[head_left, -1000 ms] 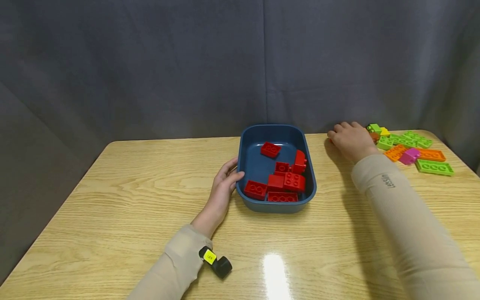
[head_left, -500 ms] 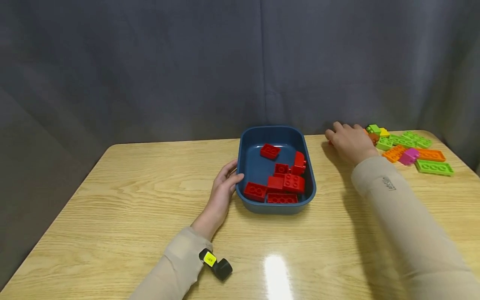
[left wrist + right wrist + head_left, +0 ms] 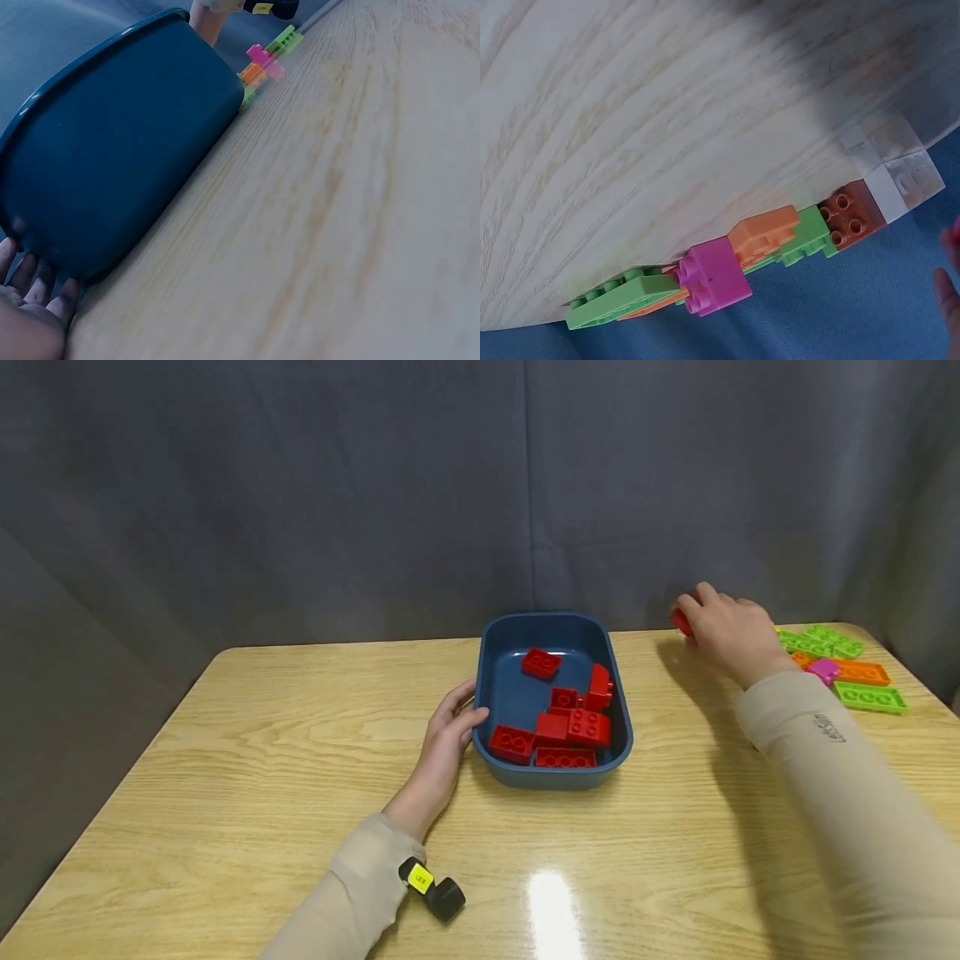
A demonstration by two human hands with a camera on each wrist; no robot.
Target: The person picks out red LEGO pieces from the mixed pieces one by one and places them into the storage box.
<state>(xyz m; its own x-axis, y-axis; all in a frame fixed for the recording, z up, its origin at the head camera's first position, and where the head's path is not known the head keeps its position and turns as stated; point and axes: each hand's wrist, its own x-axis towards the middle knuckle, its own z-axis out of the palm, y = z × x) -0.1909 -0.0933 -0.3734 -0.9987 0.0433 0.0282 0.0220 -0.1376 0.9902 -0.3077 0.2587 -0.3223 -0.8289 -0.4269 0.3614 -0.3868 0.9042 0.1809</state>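
A dark blue plastic tub (image 3: 551, 781) stands near the middle of the wooden table, holding several red toy bricks (image 3: 588, 727). At its left side is my left hand (image 3: 446, 731), with the thumb over the rim and the fingers against the outer wall. The left wrist view shows those fingertips (image 3: 64, 296) at the tub's lower wall. Near the table's far edge, my right hand (image 3: 731, 631) pinches a red toy brick (image 3: 682, 622) between thumb and fingers. In the right wrist view, only part of that hand (image 3: 949, 300) shows at the right edge.
To the right lie several loose bricks: green (image 3: 870, 696), orange (image 3: 862, 672) and magenta (image 3: 825, 671). The right wrist view also shows a brown brick (image 3: 853, 216) and a pale brick (image 3: 915, 180) beside it. A dark curtain (image 3: 375, 502) hangs behind the table.
My right hand has lifted and shifted right, and a red brick now shows between its thumb and fingers. The left hand and the tub have stayed in place.
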